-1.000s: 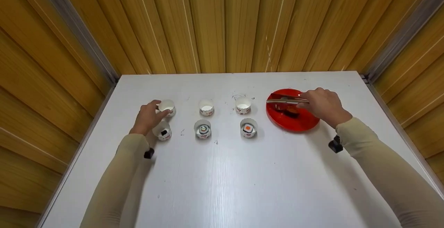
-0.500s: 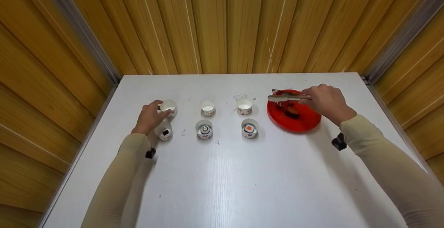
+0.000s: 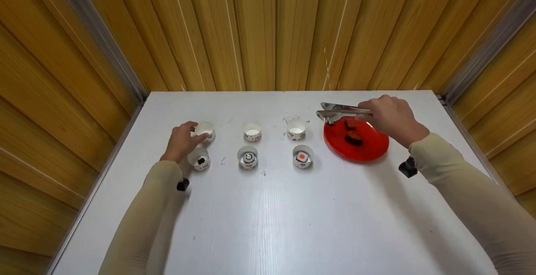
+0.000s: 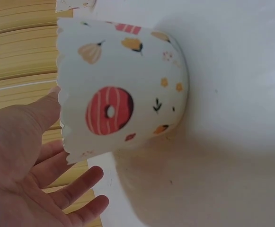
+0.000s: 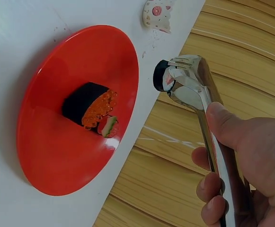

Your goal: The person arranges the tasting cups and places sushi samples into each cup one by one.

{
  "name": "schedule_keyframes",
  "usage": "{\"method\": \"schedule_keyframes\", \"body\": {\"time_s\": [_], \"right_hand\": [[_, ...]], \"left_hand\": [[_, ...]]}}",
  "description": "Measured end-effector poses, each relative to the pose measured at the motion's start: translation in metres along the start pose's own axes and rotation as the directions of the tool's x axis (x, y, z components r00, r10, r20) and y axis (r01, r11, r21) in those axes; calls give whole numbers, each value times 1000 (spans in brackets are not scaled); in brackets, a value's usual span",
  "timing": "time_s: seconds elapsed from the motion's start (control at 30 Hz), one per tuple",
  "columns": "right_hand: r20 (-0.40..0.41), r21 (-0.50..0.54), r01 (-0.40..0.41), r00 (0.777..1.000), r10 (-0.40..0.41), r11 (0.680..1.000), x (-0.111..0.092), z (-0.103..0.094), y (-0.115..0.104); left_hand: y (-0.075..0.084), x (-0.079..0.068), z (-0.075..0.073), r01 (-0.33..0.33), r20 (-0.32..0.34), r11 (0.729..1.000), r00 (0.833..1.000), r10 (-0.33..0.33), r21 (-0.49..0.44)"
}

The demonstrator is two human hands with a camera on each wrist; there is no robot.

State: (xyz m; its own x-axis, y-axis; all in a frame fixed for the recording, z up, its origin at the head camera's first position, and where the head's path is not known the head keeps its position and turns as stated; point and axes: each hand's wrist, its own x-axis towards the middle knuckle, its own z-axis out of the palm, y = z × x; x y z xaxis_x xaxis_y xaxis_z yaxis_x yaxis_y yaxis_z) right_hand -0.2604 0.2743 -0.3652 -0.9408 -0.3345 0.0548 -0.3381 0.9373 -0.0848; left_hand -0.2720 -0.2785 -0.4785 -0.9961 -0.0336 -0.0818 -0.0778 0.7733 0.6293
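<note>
My right hand (image 3: 390, 118) grips metal tongs (image 5: 206, 94), which pinch a small sushi roll (image 5: 161, 75) with a black wrap over the far left edge of the red plate (image 3: 368, 151). On the plate lie a sushi piece topped with orange roe (image 5: 91, 104) and a smaller roll (image 5: 109, 126). At the back left, the thumb and forefinger of my left hand (image 3: 181, 141) curl about a patterned paper cup (image 3: 207, 131). In the left wrist view a nearer paper cup (image 4: 113, 90) with a doughnut print hides the thumb tip.
Two more paper cups, middle (image 3: 252, 132) and right (image 3: 296, 130), stand in the back row. The front row holds a left cup (image 3: 199, 160), a middle cup (image 3: 248, 158) and a right cup (image 3: 302, 158), each with a sushi piece inside. A wooden-look wall (image 3: 255, 32) rises behind the table.
The tongs have risen from the plate with the sushi roll and shifted slightly left and back. My left hand keeps its place at the back left cup.
</note>
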Motion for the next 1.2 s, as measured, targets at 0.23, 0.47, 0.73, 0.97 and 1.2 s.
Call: {"method": "schedule_keyframes", "body": {"time_s": [0.23,0.47,0.73,0.97,1.2], "right_hand": [[-9,32,4,1000,-3,999,4,-10,-16],[-35,49,53,998,-52,997,9,-16,-37],[-60,72,106,993,-102,992,15,-16,-56],[-103,48,205,975,-199,978,27,-15,-77],[-105,79,253,964,-244,964,40,-11,-103]], "left_hand": [[2,-2,0,18,0,997,1000,-18,-70],[1,-4,-1,44,17,996,999,-43,-84],[2,-6,1,36,6,996,999,-35,-84],[0,-7,1,48,-11,996,999,-49,-78],[0,-11,0,94,-8,991,995,-95,-93]]}}
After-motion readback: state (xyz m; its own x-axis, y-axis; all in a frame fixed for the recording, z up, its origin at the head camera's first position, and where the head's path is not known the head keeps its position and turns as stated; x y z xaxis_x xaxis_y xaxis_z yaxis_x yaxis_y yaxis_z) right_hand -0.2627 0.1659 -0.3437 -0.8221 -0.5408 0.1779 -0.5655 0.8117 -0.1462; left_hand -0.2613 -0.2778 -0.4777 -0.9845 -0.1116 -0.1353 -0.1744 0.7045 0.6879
